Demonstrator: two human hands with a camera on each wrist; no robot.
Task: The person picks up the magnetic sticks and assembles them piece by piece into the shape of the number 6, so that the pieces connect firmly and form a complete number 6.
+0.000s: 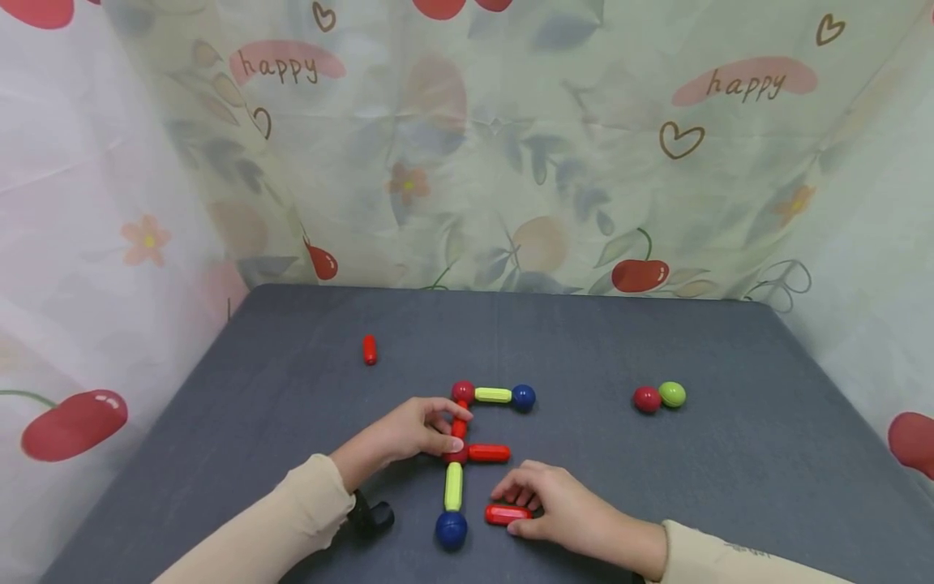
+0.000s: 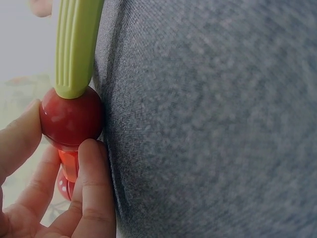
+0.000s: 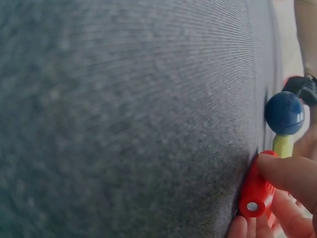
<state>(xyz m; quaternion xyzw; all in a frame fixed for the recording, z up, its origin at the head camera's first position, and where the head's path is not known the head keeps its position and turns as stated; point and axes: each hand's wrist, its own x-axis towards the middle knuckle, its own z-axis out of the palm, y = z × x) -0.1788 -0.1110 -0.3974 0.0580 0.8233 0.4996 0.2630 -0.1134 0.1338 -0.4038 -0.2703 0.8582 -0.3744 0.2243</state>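
Note:
A figure of rods and balls lies on the table. Its far red ball point(image 1: 463, 392) joins a yellow-green rod point(image 1: 493, 395) ending in a blue ball point(image 1: 523, 397). A red rod point(image 1: 459, 427) leads down to the middle red ball point(image 2: 72, 119), which my left hand point(image 1: 417, 428) pinches between thumb and finger. From that ball a red rod point(image 1: 489, 453) points right, and another yellow-green rod point(image 1: 454, 487) runs down to the near blue ball point(image 1: 452, 529). My right hand point(image 1: 565, 507) holds a loose red rod point(image 3: 258, 186), its silver end showing, between thumb and fingers.
A single red rod point(image 1: 370, 349) lies at the back left of the dark grey table point(image 1: 584, 349). On the right, a red ball point(image 1: 646, 399) and a green ball point(image 1: 672, 394) sit side by side. A patterned curtain point(image 1: 496, 162) stands behind the table.

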